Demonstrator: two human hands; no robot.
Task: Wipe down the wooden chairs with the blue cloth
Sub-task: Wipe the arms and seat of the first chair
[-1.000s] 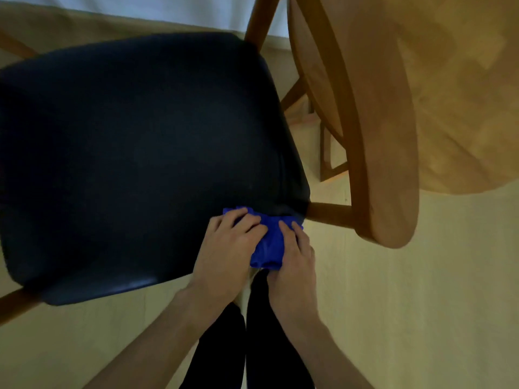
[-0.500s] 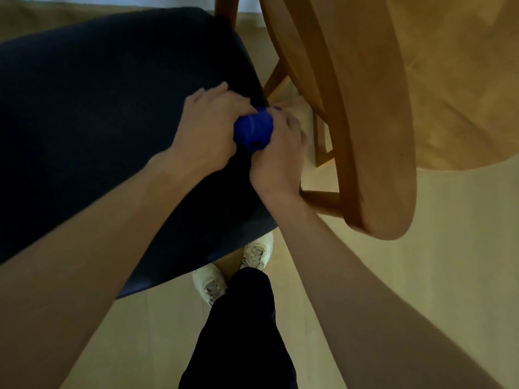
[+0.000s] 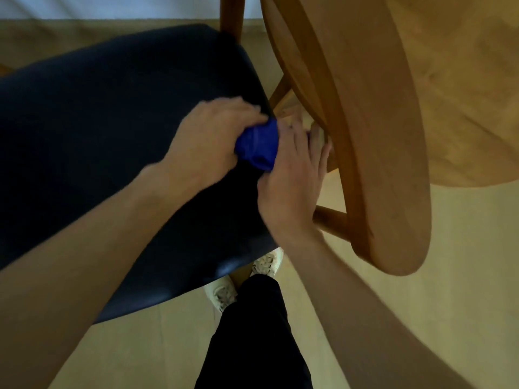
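A wooden chair (image 3: 373, 164) with a dark padded seat (image 3: 112, 136) fills the left and middle of the head view; its curved wooden back rail runs down the right side. The blue cloth (image 3: 259, 147) is bunched up at the seat's right edge, between both hands. My left hand (image 3: 213, 136) grips the cloth from the left, fingers curled over it. My right hand (image 3: 292, 175) lies against the cloth's right side with fingers stretched toward the back rail. Most of the cloth is hidden by the hands.
A round wooden table (image 3: 463, 88) stands at the upper right, close behind the chair back. Pale wooden floor (image 3: 449, 276) surrounds the chair. My dark trouser legs (image 3: 252, 332) and white shoes (image 3: 224, 293) are below the seat's front edge.
Both hands carried the cloth from the seat's front corner up along its right edge. In the last half second my right hand's fingers spread out toward the back rail.
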